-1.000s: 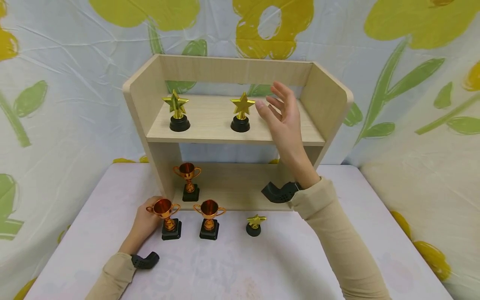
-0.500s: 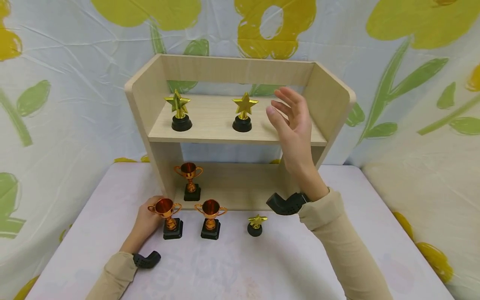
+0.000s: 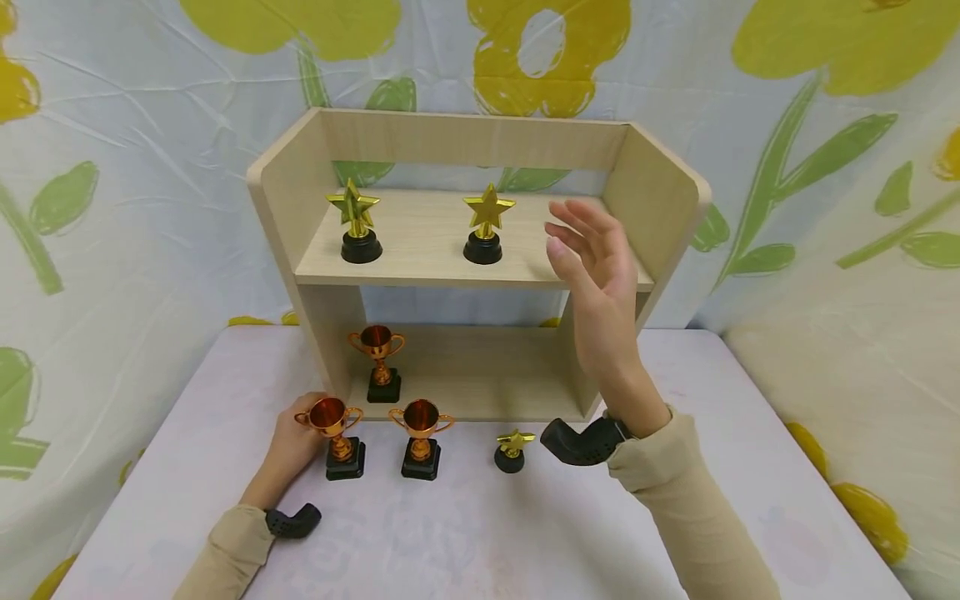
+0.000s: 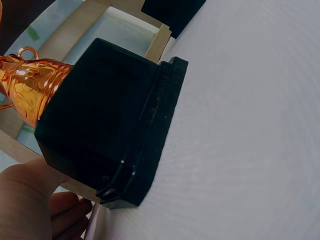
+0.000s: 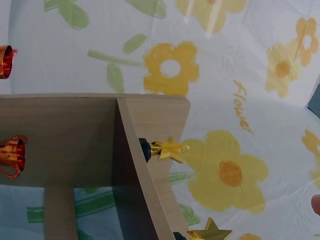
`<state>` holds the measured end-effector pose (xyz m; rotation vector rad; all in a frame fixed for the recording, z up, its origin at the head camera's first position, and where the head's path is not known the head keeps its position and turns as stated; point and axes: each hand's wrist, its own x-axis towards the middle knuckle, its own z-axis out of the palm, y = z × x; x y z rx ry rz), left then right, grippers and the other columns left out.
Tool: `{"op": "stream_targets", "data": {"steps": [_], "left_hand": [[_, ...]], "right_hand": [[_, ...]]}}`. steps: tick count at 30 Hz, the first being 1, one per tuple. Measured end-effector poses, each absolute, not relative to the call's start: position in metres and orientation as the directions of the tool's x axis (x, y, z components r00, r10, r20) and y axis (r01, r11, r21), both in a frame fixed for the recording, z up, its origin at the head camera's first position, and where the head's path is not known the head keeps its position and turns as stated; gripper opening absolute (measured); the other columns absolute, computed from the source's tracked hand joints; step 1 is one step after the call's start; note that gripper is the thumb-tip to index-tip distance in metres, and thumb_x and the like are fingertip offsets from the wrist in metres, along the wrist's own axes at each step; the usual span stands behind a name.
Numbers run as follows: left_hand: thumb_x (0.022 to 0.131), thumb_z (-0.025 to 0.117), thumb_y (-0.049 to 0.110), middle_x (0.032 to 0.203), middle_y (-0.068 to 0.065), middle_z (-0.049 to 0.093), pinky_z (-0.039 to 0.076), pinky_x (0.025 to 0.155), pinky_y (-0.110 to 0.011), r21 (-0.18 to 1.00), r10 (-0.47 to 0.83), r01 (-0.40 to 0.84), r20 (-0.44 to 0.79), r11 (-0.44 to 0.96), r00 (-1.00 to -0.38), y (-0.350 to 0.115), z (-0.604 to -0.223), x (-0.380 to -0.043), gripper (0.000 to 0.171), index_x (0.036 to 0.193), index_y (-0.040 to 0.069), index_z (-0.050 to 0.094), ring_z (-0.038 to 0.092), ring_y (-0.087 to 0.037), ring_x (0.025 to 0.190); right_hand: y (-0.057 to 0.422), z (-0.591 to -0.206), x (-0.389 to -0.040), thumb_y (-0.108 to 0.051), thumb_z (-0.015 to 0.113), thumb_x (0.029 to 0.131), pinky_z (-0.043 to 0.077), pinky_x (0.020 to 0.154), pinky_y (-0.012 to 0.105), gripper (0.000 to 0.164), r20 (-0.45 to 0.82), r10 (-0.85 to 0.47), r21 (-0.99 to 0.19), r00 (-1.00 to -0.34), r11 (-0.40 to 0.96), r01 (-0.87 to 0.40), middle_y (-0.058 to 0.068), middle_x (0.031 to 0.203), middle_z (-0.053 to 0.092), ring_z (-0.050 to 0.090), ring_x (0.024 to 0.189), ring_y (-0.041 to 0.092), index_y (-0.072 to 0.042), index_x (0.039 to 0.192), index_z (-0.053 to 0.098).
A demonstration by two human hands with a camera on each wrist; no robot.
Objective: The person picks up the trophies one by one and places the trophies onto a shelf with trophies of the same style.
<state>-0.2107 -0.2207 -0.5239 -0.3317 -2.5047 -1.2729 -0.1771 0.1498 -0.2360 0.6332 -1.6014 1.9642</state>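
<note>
In the head view my left hand (image 3: pixel 295 442) rests at the shelf's lower left corner, partly hidden by a copper trophy cup (image 3: pixel 339 437) on a black base. Up close in the left wrist view, that cup's base (image 4: pixel 100 120) fills the middle, and the fingers (image 4: pixel 70 216) lie loosely curled beyond it. My right hand (image 3: pixel 603 300) is raised before the right end of the upper shelf, holding nothing, fingers apart from the thumb. The nearest item to it is a gold star trophy (image 3: pixel 486 223) on that shelf; another star trophy (image 3: pixel 357 222) stands farther left.
The two-tier wooden shelf (image 3: pixel 465 279) stands at the back of the table (image 3: pixel 420 550). A copper cup (image 3: pixel 381 362) is on its lower tier. Before it stand another copper cup (image 3: pixel 421 440) and a small gold star trophy (image 3: pixel 512 451). A flowered cloth (image 3: pixel 150 208) hangs behind.
My right hand has drawn back from the right-hand star trophy on the upper shelf, moving right and down. The left hand and the trophies have stayed in place.
</note>
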Motion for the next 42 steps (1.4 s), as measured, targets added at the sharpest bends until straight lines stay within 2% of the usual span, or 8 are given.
{"op": "stream_targets", "data": {"steps": [8, 11, 17, 22, 30, 37, 42], "left_hand": [[0.081, 0.065, -0.004, 0.106, -0.018, 0.068, 0.044, 0.086, -0.025, 0.744, 0.066, 0.35, 0.382, 0.569, -0.922, -0.221, -0.526, -0.212, 0.03, 0.111, -0.003, 0.066, 0.061, -0.032, 0.099], [0.081, 0.065, -0.004, 0.106, -0.017, 0.068, 0.045, 0.086, -0.029, 0.747, 0.064, 0.345, 0.378, 0.568, -0.924, -0.22, -0.525, -0.212, 0.03, 0.111, -0.003, 0.066, 0.061, -0.032, 0.099], [0.081, 0.065, -0.003, 0.106, -0.017, 0.069, 0.048, 0.087, -0.043, 0.742, 0.064, 0.344, 0.378, 0.576, -0.923, -0.22, -0.526, -0.213, 0.029, 0.11, -0.002, 0.067, 0.062, -0.033, 0.099], [0.081, 0.065, -0.002, 0.107, -0.017, 0.069, 0.048, 0.087, -0.044, 0.745, 0.068, 0.344, 0.375, 0.571, -0.924, -0.22, -0.527, -0.214, 0.03, 0.111, -0.002, 0.067, 0.062, -0.033, 0.1], [0.082, 0.064, -0.002, 0.106, -0.016, 0.069, 0.046, 0.087, -0.03, 0.749, 0.068, 0.354, 0.384, 0.56, -0.921, -0.221, -0.526, -0.213, 0.029, 0.111, -0.002, 0.067, 0.062, -0.03, 0.099], [0.082, 0.064, -0.002, 0.105, -0.016, 0.069, 0.046, 0.086, -0.031, 0.747, 0.063, 0.352, 0.387, 0.564, -0.92, -0.221, -0.526, -0.212, 0.028, 0.11, -0.001, 0.067, 0.062, -0.031, 0.098], [0.082, 0.064, -0.003, 0.107, -0.016, 0.069, 0.043, 0.086, -0.022, 0.756, 0.061, 0.353, 0.385, 0.551, -0.921, -0.222, -0.526, -0.211, 0.029, 0.111, -0.002, 0.067, 0.062, -0.031, 0.1]], "right_hand": [[0.153, -0.243, -0.168, 0.0, 0.053, 0.095, 0.038, 0.106, 0.039, 0.034, 0.641, 0.099, -0.729, -0.761, -0.232, -0.644, 0.02, 0.133, 0.055, 0.048, 0.123, 0.04, -0.005, 0.129, 0.054], [0.155, -0.247, -0.166, 0.0, 0.052, 0.095, 0.038, 0.106, 0.04, 0.033, 0.645, 0.095, -0.728, -0.759, -0.225, -0.647, 0.021, 0.133, 0.055, 0.048, 0.123, 0.04, -0.005, 0.128, 0.055], [0.159, -0.258, -0.16, 0.0, 0.05, 0.096, 0.036, 0.107, 0.041, 0.032, 0.638, 0.087, -0.735, -0.765, -0.228, -0.639, 0.022, 0.131, 0.057, 0.05, 0.12, 0.039, -0.003, 0.127, 0.056], [0.162, -0.269, -0.154, 0.0, 0.051, 0.096, 0.036, 0.108, 0.041, 0.032, 0.637, 0.07, -0.739, -0.767, -0.228, -0.634, 0.021, 0.129, 0.057, 0.052, 0.117, 0.037, 0.0, 0.128, 0.057], [0.167, -0.283, -0.145, 0.001, 0.051, 0.096, 0.039, 0.105, 0.04, 0.03, 0.659, 0.056, -0.73, -0.75, -0.194, -0.655, 0.02, 0.126, 0.06, 0.054, 0.116, 0.034, 0.008, 0.125, 0.056], [0.17, -0.292, -0.139, 0.003, 0.051, 0.096, 0.038, 0.106, 0.039, 0.029, 0.657, 0.037, -0.733, -0.753, -0.203, -0.65, 0.018, 0.123, 0.063, 0.056, 0.115, 0.032, 0.009, 0.124, 0.057], [0.172, -0.302, -0.136, 0.003, 0.051, 0.097, 0.037, 0.107, 0.039, 0.028, 0.636, 0.035, -0.755, -0.771, -0.18, -0.631, 0.018, 0.121, 0.064, 0.058, 0.115, 0.031, 0.012, 0.122, 0.055]]}}
